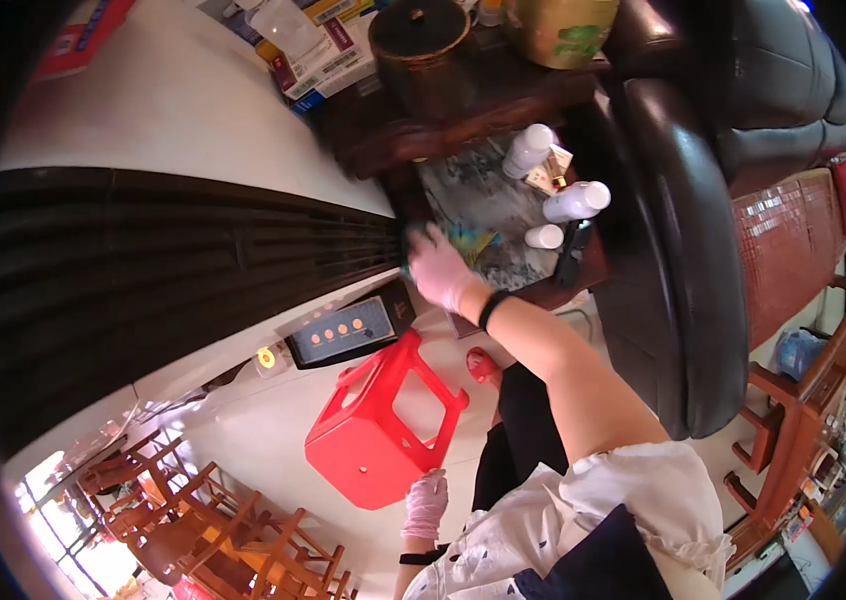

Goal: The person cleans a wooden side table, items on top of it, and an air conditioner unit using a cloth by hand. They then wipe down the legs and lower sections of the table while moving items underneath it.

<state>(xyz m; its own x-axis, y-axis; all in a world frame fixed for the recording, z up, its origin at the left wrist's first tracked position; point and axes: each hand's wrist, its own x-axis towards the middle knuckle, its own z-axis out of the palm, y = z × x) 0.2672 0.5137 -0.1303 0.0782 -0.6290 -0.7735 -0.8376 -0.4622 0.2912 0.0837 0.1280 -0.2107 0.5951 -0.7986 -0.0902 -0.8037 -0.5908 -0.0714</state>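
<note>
My left hand [425, 505], in a pink glove, has its fingers curled at the near corner of a red plastic stool [368, 455], which is tipped on the pale floor. Over a small side table with a grey marbled top [513, 262] reaches my right hand [440, 272], also gloved and with a black band at the wrist. Its fingers are smeared by motion beside a blue-green and yellow cloth [475, 241]; whether they grip it is unclear. White bottles [577, 202], a small white-capped jar [544, 237] and a black object [571, 255] stand or lie toward the table's right side.
A dark slatted panel [183, 235] runs along the left, above a black box [343, 330]. At the top, a dark cabinet carries boxes [333, 60] and a lidded pot [421, 45]. A black leather sofa [688, 260] borders the table. Wooden chairs [213, 540] stand lower left.
</note>
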